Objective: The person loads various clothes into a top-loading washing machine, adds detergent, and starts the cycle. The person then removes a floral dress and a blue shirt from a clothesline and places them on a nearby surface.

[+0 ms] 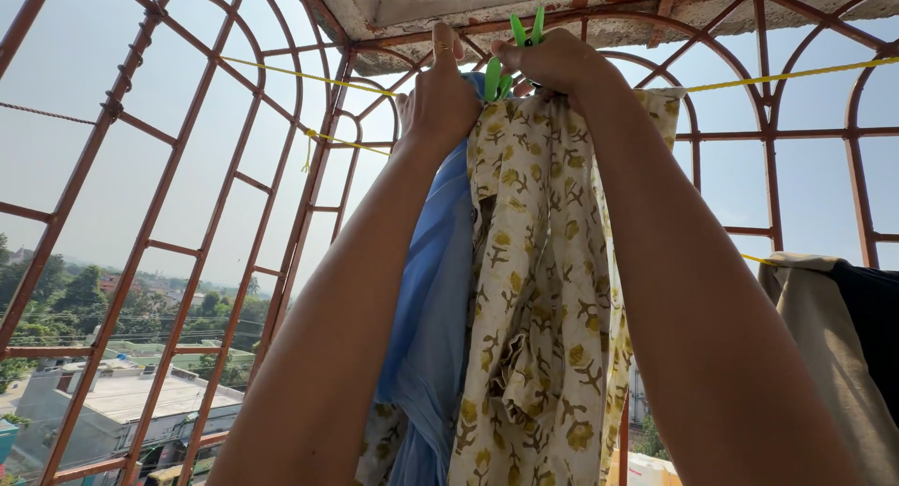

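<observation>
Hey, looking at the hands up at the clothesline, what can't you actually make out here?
Head view only:
- Green clothespin: its jaws are hidden behind the right hand.
- Yellow clothesline: the stretch under both hands and the floral cloth is covered.
- Left hand: fingertips hidden behind the blue cloth.
- Both cloths' lower ends are cut off by the bottom edge.

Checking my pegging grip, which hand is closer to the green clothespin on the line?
Right. The right hand is at the green clothespin, fingers around it. The left hand is beside it, gripping the blue cloth at the yellow line.
</observation>
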